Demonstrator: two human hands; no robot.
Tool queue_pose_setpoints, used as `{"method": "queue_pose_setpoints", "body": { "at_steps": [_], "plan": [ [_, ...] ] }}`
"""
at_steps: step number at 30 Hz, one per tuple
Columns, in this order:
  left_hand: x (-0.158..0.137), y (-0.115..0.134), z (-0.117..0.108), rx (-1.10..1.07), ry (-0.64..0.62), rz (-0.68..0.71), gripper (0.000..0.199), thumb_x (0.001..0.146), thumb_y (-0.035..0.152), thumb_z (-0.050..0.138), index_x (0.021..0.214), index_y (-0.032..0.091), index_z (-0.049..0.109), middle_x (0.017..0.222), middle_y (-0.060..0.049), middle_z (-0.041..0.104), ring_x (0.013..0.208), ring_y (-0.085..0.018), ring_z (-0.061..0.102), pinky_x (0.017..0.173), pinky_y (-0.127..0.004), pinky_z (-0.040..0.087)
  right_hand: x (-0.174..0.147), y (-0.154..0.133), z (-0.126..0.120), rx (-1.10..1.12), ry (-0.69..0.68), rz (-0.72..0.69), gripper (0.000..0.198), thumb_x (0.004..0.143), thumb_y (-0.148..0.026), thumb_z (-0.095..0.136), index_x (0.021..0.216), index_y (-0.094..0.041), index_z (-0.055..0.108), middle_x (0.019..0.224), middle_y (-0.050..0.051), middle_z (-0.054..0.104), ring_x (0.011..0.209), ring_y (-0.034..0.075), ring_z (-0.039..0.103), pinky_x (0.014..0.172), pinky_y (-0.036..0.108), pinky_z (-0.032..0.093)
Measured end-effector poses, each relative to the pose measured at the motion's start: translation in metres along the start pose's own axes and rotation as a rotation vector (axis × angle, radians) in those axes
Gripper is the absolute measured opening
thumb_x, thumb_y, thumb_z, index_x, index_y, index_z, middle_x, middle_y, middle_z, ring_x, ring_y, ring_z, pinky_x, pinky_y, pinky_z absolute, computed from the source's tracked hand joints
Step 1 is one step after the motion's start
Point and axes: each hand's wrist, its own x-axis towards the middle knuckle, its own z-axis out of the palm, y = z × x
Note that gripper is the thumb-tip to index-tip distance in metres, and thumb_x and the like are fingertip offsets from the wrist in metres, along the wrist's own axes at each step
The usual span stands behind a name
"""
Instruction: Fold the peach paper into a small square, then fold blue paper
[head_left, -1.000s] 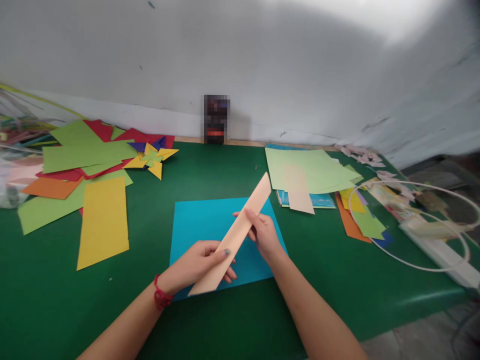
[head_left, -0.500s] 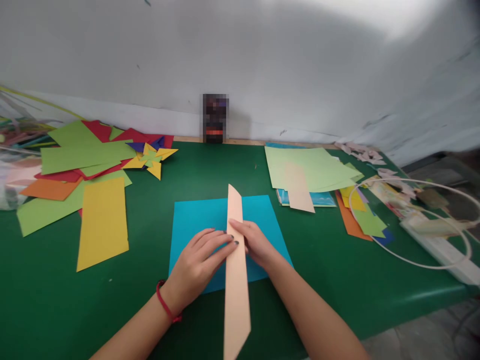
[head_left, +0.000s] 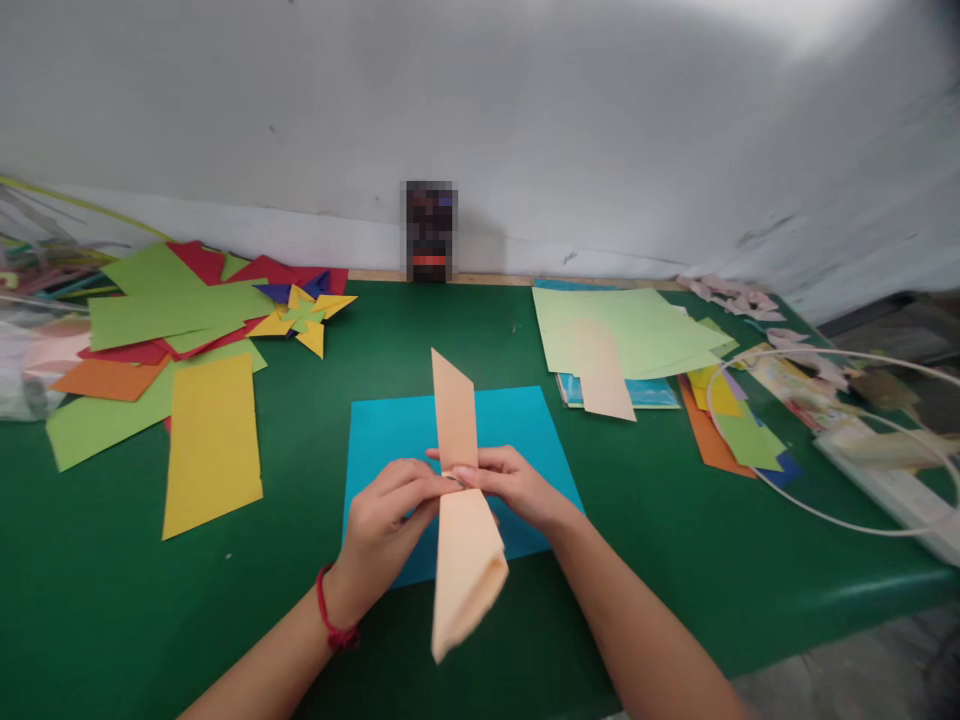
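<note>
A folded strip of peach paper [head_left: 459, 425] is held up in front of me, bent across its middle where my fingers meet. My left hand [head_left: 394, 505] pinches it at the bend from the left, a red cord bracelet on the wrist. From the right, my right hand [head_left: 517, 487] grips the same spot, thumb on top and fingers behind the strip. The near half of the strip slopes towards me, and its layers gape at the near end. Under both hands lies a blue sheet of paper [head_left: 517, 415] on the green table.
At left lie green, red and orange sheets, a yellow sheet [head_left: 214, 445] and a folded yellow-and-blue paper star [head_left: 304, 318]. To the right are a pale green sheet stack [head_left: 630, 330], a peach strip [head_left: 606, 385], coloured scraps [head_left: 739, 430] and a white cable loop [head_left: 810, 520]. A pixelated dark object [head_left: 431, 230] stands against the wall.
The peach strip was straight and is now bent at its middle, its near end raised and opened out. Both hands have closed together on the bend.
</note>
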Motion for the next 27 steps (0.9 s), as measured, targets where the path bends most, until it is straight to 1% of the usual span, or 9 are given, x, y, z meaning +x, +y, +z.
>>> {"method": "queue_pose_setpoints", "body": {
  "at_steps": [2,5,8,10,13,15,18,23,27],
  "plan": [
    [0.003,0.001,0.002,-0.079,0.000,-0.145,0.009,0.078,0.022,0.057,0.081,0.022,0.066,0.079,-0.003,0.062,0.076,-0.016,0.059,0.069,-0.028,0.048,0.001,0.003,0.000,0.021,-0.012,0.001,0.034,0.079,-0.037,0.051,0.103,-0.016,0.062,0.049,-0.002,0.055,0.041,0.010,0.049,0.041,0.020,0.037],
    [0.006,-0.001,0.005,-0.086,0.114,-0.231,0.007,0.073,0.024,0.063,0.079,0.021,0.064,0.091,-0.004,0.057,0.092,-0.019,0.055,0.081,-0.032,0.045,0.003,0.007,0.001,0.035,-0.035,0.004,0.029,0.080,-0.034,0.049,0.095,-0.012,0.063,0.047,-0.003,0.054,0.037,0.008,0.047,0.039,0.019,0.036],
    [0.007,-0.006,0.006,-0.147,0.215,-0.298,0.041,0.067,0.025,0.068,0.105,0.022,0.055,0.107,-0.006,0.053,0.101,-0.020,0.051,0.083,-0.033,0.044,0.005,0.011,0.002,0.017,-0.059,0.015,0.025,0.080,-0.029,0.048,0.091,-0.012,0.062,0.045,-0.003,0.054,0.036,0.008,0.045,0.039,0.019,0.037],
    [0.007,-0.007,0.005,-0.240,0.179,-0.380,0.052,0.068,0.026,0.068,0.116,0.022,0.048,0.109,-0.006,0.055,0.097,-0.019,0.053,0.080,-0.031,0.046,0.005,0.013,0.003,-0.008,-0.072,0.025,0.022,0.081,-0.028,0.046,0.084,-0.013,0.062,0.045,-0.003,0.055,0.036,0.008,0.045,0.039,0.019,0.036],
    [0.007,-0.006,0.002,-0.307,0.084,-0.474,0.023,0.073,0.028,0.062,0.095,0.020,0.062,0.097,-0.004,0.063,0.089,-0.019,0.057,0.079,-0.029,0.045,0.005,0.013,0.005,-0.048,-0.099,0.031,0.026,0.083,-0.026,0.042,0.066,-0.014,0.057,0.045,-0.003,0.054,0.036,0.007,0.044,0.040,0.018,0.036],
    [0.007,-0.005,0.000,-0.336,0.084,-0.535,0.014,0.074,0.028,0.060,0.082,0.019,0.066,0.092,-0.003,0.066,0.087,-0.019,0.058,0.077,-0.028,0.046,0.005,0.012,0.006,-0.060,-0.114,0.023,0.028,0.084,-0.026,0.040,0.064,-0.015,0.055,0.048,-0.002,0.055,0.039,0.007,0.045,0.043,0.019,0.037],
    [0.007,-0.004,-0.002,-0.418,0.121,-0.606,0.016,0.074,0.028,0.060,0.086,0.019,0.066,0.092,-0.003,0.067,0.083,-0.019,0.060,0.074,-0.028,0.047,0.005,0.012,0.006,-0.044,-0.120,0.012,0.027,0.085,-0.026,0.037,0.072,-0.014,0.057,0.060,0.001,0.059,0.045,0.007,0.048,0.044,0.019,0.039],
    [0.005,-0.004,0.002,-0.426,0.184,-0.585,0.020,0.074,0.028,0.061,0.090,0.017,0.065,0.088,-0.004,0.068,0.077,-0.017,0.062,0.072,-0.028,0.049,0.006,0.013,0.008,0.016,-0.133,0.041,0.027,0.086,-0.027,0.036,0.089,-0.014,0.059,0.065,0.004,0.062,0.045,0.009,0.050,0.042,0.020,0.041],
    [0.006,-0.007,0.003,-0.318,0.302,-0.563,0.020,0.074,0.031,0.061,0.086,0.017,0.065,0.084,-0.004,0.068,0.079,-0.018,0.062,0.072,-0.028,0.048,0.007,0.009,0.006,-0.095,0.059,-0.038,0.029,0.084,-0.031,0.043,0.105,-0.017,0.057,0.086,0.007,0.062,0.063,0.012,0.057,0.044,0.020,0.044]
  ]
}}
